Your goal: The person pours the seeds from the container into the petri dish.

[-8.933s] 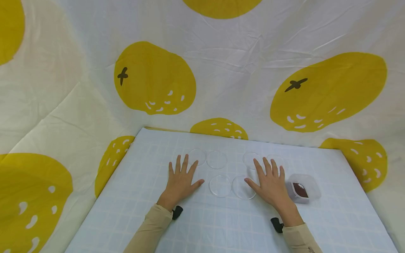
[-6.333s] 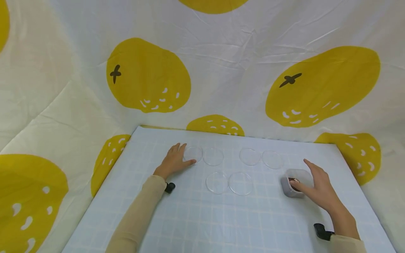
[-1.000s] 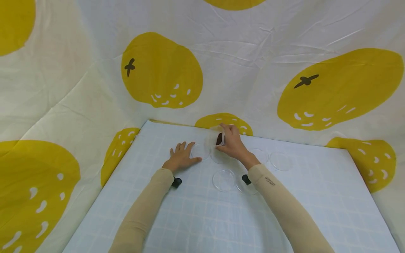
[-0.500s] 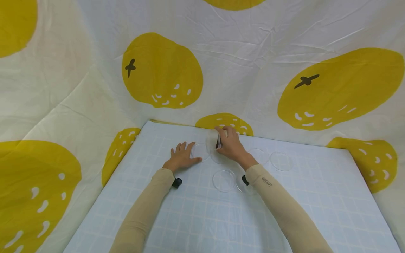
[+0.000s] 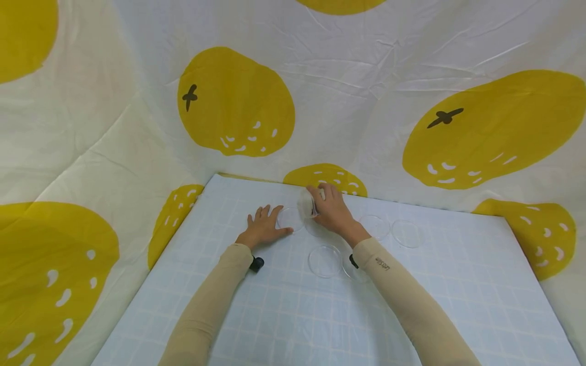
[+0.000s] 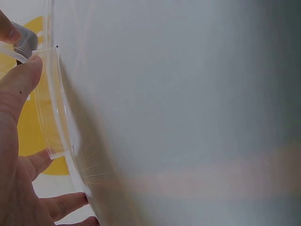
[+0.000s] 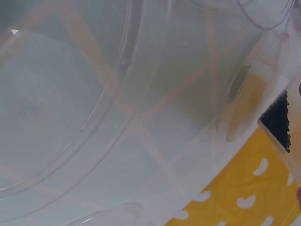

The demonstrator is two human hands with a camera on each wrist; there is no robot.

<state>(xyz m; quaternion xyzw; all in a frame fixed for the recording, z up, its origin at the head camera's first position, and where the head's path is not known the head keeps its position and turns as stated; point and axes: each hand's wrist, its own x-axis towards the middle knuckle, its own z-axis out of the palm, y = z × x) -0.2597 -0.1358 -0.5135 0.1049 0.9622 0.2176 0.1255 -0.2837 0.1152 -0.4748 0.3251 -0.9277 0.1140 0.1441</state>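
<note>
My left hand (image 5: 264,227) lies on the table at the far-left petri dish (image 5: 290,219), fingers spread. In the left wrist view, its thumb and a finger bracket opposite edges of that clear dish (image 6: 54,103). My right hand (image 5: 333,208) grips a small translucent plastic tub (image 5: 305,204), tipped on its side with its mouth facing left, above the far-left dish and the second petri dish (image 5: 315,230). Dark brown granules (image 7: 278,121) show inside the tub in the right wrist view. Part of the second dish is hidden under the right hand.
Two more clear dishes stand nearer the front, a left one (image 5: 324,262) and a right one (image 5: 354,272) partly behind the right sleeve. Another pair, a dish (image 5: 374,227) and its neighbour (image 5: 406,234), sits to the right. A fruit-patterned cloth (image 5: 348,127) hangs behind the table (image 5: 284,315).
Earlier the tub stood on the table at right and both hands held nothing. My right hand has brought it left and, over the last second, tipped it further. The left hand has barely moved lately.
</note>
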